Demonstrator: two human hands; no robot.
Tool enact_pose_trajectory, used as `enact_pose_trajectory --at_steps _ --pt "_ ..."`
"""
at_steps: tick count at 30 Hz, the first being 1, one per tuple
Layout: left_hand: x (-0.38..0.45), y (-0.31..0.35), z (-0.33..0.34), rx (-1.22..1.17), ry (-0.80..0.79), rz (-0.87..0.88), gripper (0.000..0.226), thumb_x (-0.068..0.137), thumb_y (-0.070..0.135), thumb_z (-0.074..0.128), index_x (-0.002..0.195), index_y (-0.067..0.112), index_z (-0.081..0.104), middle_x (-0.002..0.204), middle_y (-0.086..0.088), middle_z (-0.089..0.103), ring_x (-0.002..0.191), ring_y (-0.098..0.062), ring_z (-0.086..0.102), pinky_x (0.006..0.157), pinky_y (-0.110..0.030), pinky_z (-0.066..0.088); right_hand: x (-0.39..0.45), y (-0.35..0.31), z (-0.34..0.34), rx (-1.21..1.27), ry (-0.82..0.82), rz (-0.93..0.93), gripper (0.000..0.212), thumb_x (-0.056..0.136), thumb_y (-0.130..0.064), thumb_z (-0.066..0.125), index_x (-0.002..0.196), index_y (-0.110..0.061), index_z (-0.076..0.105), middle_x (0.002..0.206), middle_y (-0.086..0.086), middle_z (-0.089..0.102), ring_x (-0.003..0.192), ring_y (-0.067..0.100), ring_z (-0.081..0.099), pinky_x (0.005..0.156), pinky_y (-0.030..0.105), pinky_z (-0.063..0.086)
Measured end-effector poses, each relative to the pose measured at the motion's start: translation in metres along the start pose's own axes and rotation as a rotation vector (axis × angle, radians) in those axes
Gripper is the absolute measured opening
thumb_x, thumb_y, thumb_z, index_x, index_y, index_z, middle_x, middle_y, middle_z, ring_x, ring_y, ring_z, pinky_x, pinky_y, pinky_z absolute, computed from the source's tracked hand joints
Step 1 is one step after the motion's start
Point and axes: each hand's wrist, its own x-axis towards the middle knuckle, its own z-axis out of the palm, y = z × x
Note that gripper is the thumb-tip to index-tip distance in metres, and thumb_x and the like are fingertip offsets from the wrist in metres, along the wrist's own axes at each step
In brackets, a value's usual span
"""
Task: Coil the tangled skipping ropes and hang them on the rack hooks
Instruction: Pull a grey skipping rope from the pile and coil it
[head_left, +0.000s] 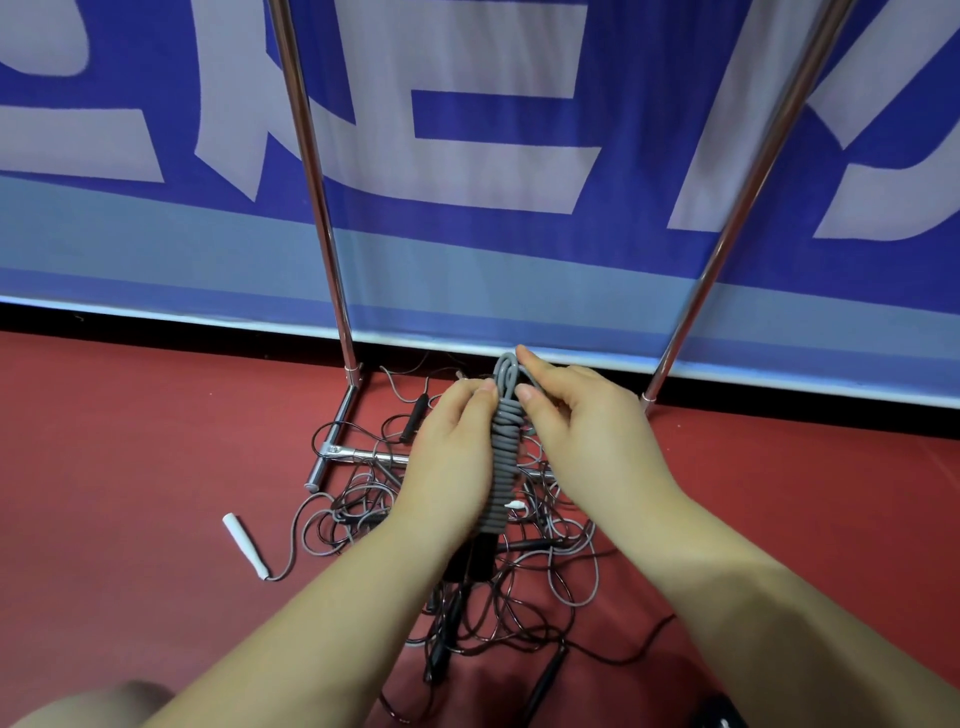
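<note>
A red sports floor (156, 441) meets a blue banner (467, 249), with the chrome rack (327, 218) standing between. Above the tangled ropes (519, 587) by the rack's foot, the left hand (447, 457) grips a tightly wound grey rope bundle (503, 457); the right hand (587, 431) pinches its top loop. If that pinch slackens, the springy, matte wraps could unwind. The hooks are out of view.

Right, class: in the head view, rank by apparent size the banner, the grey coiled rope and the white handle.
1. banner
2. grey coiled rope, though it's nearer the camera
3. white handle
</note>
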Motion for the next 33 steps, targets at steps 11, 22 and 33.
enact_pose_trajectory --at_steps 11,22,33 --pt "-0.002 0.002 -0.003 -0.133 -0.020 -0.077 0.036 0.096 0.042 0.048 0.082 0.015 0.068 0.079 -0.017 0.067 0.069 -0.027 0.060 0.068 -0.046 0.051 0.000 -0.006 -0.002 0.024 -0.101 -0.031 0.042 0.098 -0.020 0.046 0.140 -0.023 0.045 0.094 0.000 0.053 0.088 0.015 0.052 0.080 0.026 0.039" --pt "-0.001 0.003 -0.013 -0.036 -0.003 0.038 0.028 0.093 0.037 0.055 0.083 0.015 0.069 0.065 0.007 0.067 0.058 -0.003 0.057 0.057 -0.016 0.046 0.003 -0.008 0.001 0.277 -0.116 0.095 0.037 0.098 -0.032 0.045 0.133 -0.024 0.054 0.085 -0.008 0.046 0.077 -0.010 0.046 0.074 0.002 0.034" --pt "0.001 -0.001 -0.019 0.145 -0.028 0.090 0.035 0.099 0.039 0.043 0.087 0.027 0.073 0.063 0.019 0.064 0.066 -0.001 0.056 0.071 -0.026 0.044 0.006 -0.002 0.005 0.413 0.006 0.236 0.027 0.093 -0.010 0.055 0.114 -0.026 0.059 0.063 -0.003 0.055 0.055 0.007 0.051 0.048 0.012 0.037"
